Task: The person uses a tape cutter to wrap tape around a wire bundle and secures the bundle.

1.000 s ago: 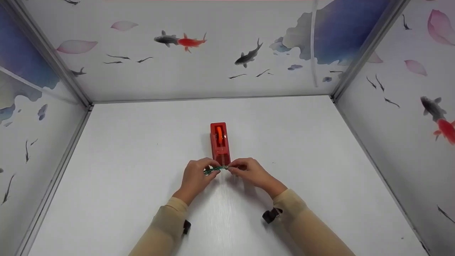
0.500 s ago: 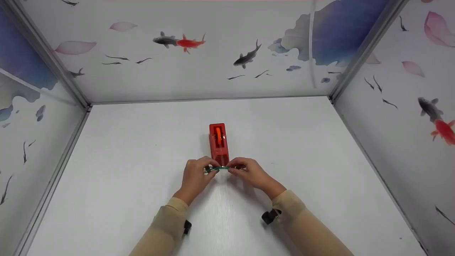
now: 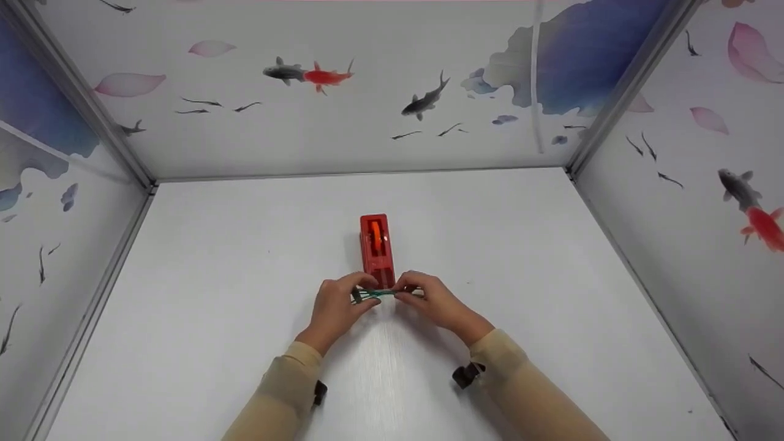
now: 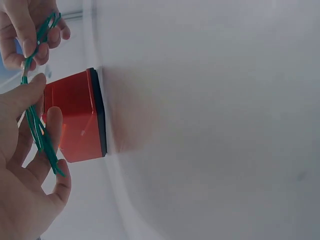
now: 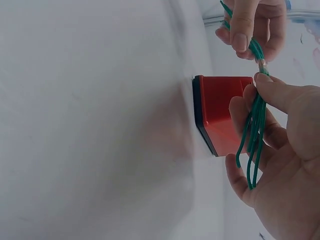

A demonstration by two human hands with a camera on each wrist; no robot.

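One orange wheel (image 3: 376, 237) inside red dispenser (image 3: 380, 261) | left hand (image 3: 334, 304), right hand (image 3: 438, 302): pinching green strands (image 5: 257, 117)

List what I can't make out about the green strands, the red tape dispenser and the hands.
- Right wrist view: the stretch of green strands under the thumb of the right hand; that thumb covers it.
- Left wrist view: part of the red tape dispenser; the left hand blocks it.
- Left wrist view: the rest of the right hand; the top edge cuts it off.
- Head view: the strand count; too small.
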